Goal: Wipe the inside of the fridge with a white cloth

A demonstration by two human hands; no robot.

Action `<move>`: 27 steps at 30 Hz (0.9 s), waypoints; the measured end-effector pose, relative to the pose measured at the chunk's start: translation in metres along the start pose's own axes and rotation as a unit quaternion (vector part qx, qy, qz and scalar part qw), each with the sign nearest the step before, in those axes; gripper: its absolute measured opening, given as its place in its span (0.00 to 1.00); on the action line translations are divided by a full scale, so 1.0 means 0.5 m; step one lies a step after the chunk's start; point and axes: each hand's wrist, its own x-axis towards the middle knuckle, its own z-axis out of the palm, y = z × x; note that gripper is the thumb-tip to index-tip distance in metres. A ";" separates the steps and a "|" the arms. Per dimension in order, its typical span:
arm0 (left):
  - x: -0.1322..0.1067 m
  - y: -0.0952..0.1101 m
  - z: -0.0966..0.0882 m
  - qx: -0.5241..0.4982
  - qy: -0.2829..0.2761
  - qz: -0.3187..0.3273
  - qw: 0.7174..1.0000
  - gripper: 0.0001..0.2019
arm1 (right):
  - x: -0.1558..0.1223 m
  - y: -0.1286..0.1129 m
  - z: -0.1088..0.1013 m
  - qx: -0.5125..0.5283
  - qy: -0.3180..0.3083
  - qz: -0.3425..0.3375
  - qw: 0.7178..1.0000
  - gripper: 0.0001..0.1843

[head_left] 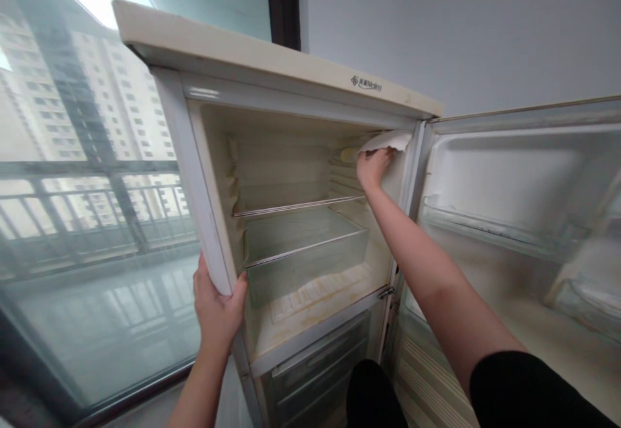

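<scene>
An old off-white refrigerator (pixel 272 59) stands before me with its upper compartment open. My left hand (pixel 218 302) grips the left edge of its frame, thumb on the inner side and fingers around the outside. Up in the right corner of the compartment, my right hand (pixel 374 168) holds a white cloth (pixel 388 141) against the inner wall; most of its fingers are hidden by the cloth. A glass shelf (pixel 301 205) and a clear drawer (pixel 310 266) sit inside, with yellowish stains on the compartment floor (pixel 310 315).
The refrigerator door (pixel 509 176) is swung open to the right, with clear door shelves (pixel 485 224). Below are the lower compartment's drawers (pixel 320 376). My knee (pixel 373 392) is close in front. A large window (pixel 97 234) with a railing behind it lies to the left.
</scene>
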 end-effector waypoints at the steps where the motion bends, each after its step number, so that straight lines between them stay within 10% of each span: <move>1: 0.000 -0.001 0.000 0.002 0.001 0.004 1.000 0.44 | -0.015 0.009 -0.007 -0.015 -0.023 -0.013 1.000 0.32; 10: 0.001 0.000 0.000 -0.001 -0.006 0.014 1.000 0.43 | -0.054 0.104 -0.025 -0.160 -0.151 -0.198 0.955 0.34; 18: -0.005 -0.002 0.001 -0.004 -0.003 0.012 1.000 0.43 | -0.091 0.073 -0.063 -0.302 -0.253 -0.201 0.897 0.32; 27: -0.005 -0.003 -0.002 -0.005 -0.010 0.004 1.000 0.43 | -0.059 0.062 -0.064 -0.246 -0.349 -0.353 0.833 0.28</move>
